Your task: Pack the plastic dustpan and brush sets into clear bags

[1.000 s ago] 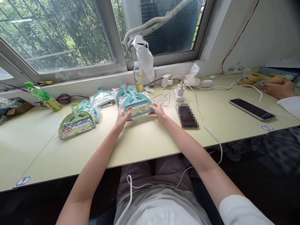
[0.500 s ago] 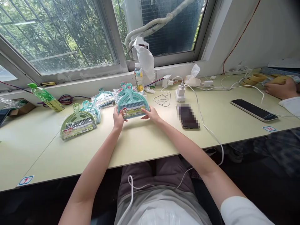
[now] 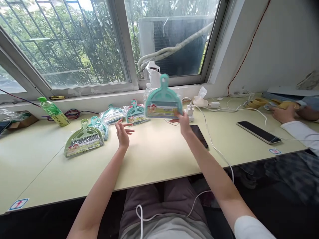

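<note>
From where I stand, the person's left forearm (image 3: 103, 186) slants forward over the near edge of the worktop (image 3: 154, 159), and the right forearm (image 3: 211, 169) comes in from the other side, leaning inward. The left hand (image 3: 122, 134) is raised at the wrist with nothing in it, its fingers loosely spread and pointing across to the right. The right hand (image 3: 183, 123) is closed on the lower right corner of a teal dustpan set (image 3: 163, 101), and it alone is holding it.

That set is up in the air beyond the two hands, in front of the window ledge and a little blurred. Its handle points up towards the window and its wide edge faces down; the long axis, from handle to edge, runs nearly upright.

To the right, close by the right forearm, a dark phone (image 3: 199, 135) lies flat. On the left lies a green dustpan set (image 3: 84, 141), handle pointing away from the person. Farther back, beyond the left hand's fingers, another teal set (image 3: 135, 114) rests with its handle towards the window (image 3: 82, 43).
</note>
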